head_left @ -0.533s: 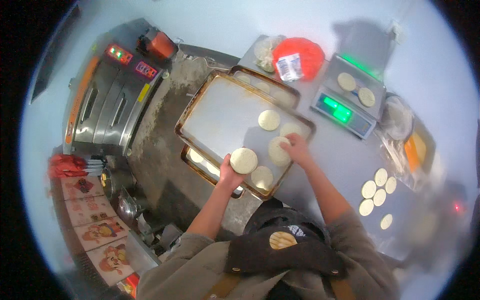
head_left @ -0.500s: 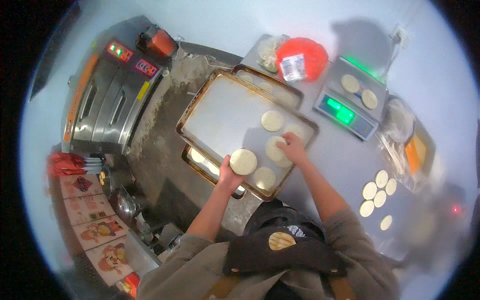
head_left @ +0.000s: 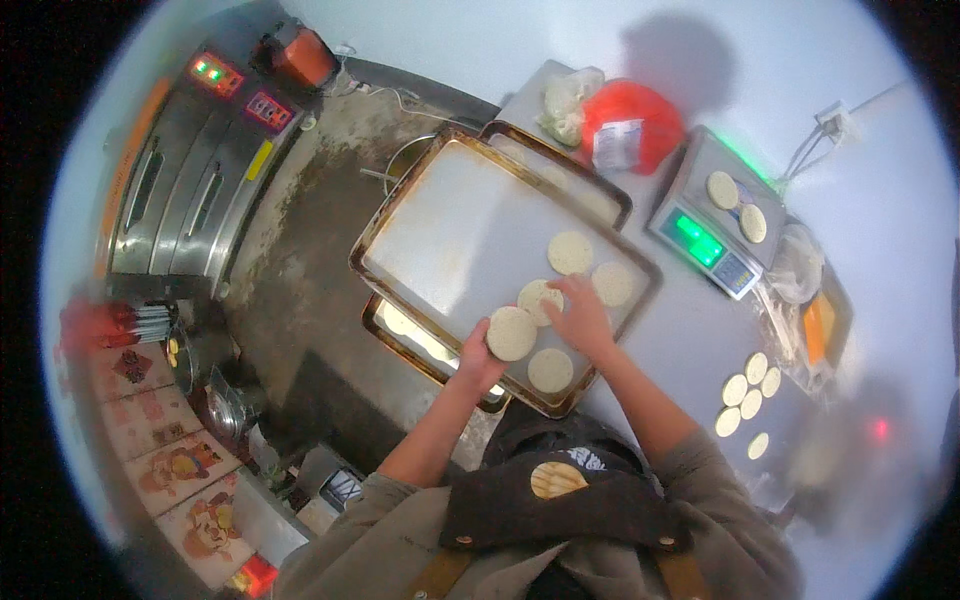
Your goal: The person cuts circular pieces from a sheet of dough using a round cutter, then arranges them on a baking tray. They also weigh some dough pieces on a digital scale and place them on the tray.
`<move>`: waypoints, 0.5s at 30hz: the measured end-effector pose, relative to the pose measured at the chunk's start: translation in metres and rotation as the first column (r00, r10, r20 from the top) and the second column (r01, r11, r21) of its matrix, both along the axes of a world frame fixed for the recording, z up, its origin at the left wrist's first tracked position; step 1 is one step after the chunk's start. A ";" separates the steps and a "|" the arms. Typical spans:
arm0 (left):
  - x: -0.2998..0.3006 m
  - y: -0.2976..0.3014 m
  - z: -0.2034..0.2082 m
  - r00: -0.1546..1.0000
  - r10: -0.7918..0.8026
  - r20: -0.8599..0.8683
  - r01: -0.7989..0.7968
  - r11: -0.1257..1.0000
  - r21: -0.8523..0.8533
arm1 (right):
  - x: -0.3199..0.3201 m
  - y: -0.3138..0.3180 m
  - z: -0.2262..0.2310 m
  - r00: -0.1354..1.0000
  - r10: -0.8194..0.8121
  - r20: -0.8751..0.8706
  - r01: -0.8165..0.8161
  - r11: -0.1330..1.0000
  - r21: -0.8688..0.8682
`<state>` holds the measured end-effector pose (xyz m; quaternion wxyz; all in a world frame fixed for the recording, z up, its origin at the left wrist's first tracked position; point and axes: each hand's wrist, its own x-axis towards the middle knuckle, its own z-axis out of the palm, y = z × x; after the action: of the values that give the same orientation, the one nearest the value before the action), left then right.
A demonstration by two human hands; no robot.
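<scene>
Pale, speckled flat dough rounds lie on a metal baking tray [head_left: 430,220] in front of me. My left hand [head_left: 480,362] is closed around the edge of a dough round [head_left: 511,334], held up over the tray's near side; whether more are stacked beneath it I cannot tell. My right hand [head_left: 580,315] pinches the right edge of another dough round [head_left: 540,301], close beside the one in my left hand. Around my hands on the tray lie a far round [head_left: 570,252], a right-hand round [head_left: 612,284] and a near round [head_left: 550,371].
More trays [head_left: 612,205] jut out beneath this one. To the right stands a digital scale [head_left: 690,240] bearing two rounds, and several rounds [head_left: 751,404] lie on the table [head_left: 660,350]. A red bag [head_left: 640,125] sits behind. A metal deck oven [head_left: 190,190] stands left.
My right hand has drawn its dough round leftward, nearer the one in my left hand. The whole view has shifted slightly, moving the tray a little right and down in the picture.
</scene>
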<state>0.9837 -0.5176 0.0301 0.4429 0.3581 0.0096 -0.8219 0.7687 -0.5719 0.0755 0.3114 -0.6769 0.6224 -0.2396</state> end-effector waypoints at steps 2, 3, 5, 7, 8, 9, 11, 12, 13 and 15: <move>-0.009 -0.002 0.004 1.000 -0.024 -0.004 0.024 1.000 -0.010 | 0.011 0.020 0.006 0.984 0.032 0.178 -0.048 0.995 0.089; -0.013 -0.003 0.006 1.000 -0.027 -0.007 0.027 1.000 -0.010 | 0.017 0.030 0.007 0.976 0.041 0.212 -0.069 0.990 0.126; -0.019 -0.003 0.009 1.000 -0.003 -0.002 0.003 1.000 0.023 | 0.028 0.044 0.009 0.966 -0.019 0.258 -0.032 0.980 0.195; -0.023 -0.001 0.010 0.999 0.039 -0.014 -0.038 0.998 0.046 | 0.036 0.055 0.009 0.954 -0.162 0.253 0.087 0.955 0.282; -0.024 0.000 0.011 0.998 0.049 -0.027 -0.046 0.994 0.099 | 0.039 0.058 0.010 0.956 -0.155 0.250 0.094 0.966 0.240; -0.024 0.001 0.010 0.997 0.052 -0.063 -0.045 0.993 0.111 | 0.041 0.061 0.011 0.961 -0.152 0.232 0.100 0.971 0.219; -0.024 0.003 0.008 0.994 0.067 -0.085 -0.055 0.990 0.130 | 0.043 0.065 0.011 0.963 -0.152 0.221 0.101 0.969 0.225; -0.023 0.003 0.006 0.994 0.079 -0.073 -0.069 0.988 0.136 | 0.042 0.065 0.011 0.961 -0.154 0.228 0.094 0.963 0.251; -0.021 0.003 0.004 0.992 0.097 -0.076 -0.083 0.982 0.170 | 0.040 0.063 0.010 0.954 -0.144 0.262 0.074 0.963 0.258; -0.014 0.002 -0.001 0.997 0.074 0.022 -0.077 0.983 0.168 | 0.033 0.050 0.005 0.907 -0.132 0.399 -0.005 0.946 0.325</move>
<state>0.9697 -0.5159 0.0294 0.4417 0.4003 0.0893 -0.7979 0.8016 -0.5222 0.0806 0.5334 -0.5303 0.5944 -0.2846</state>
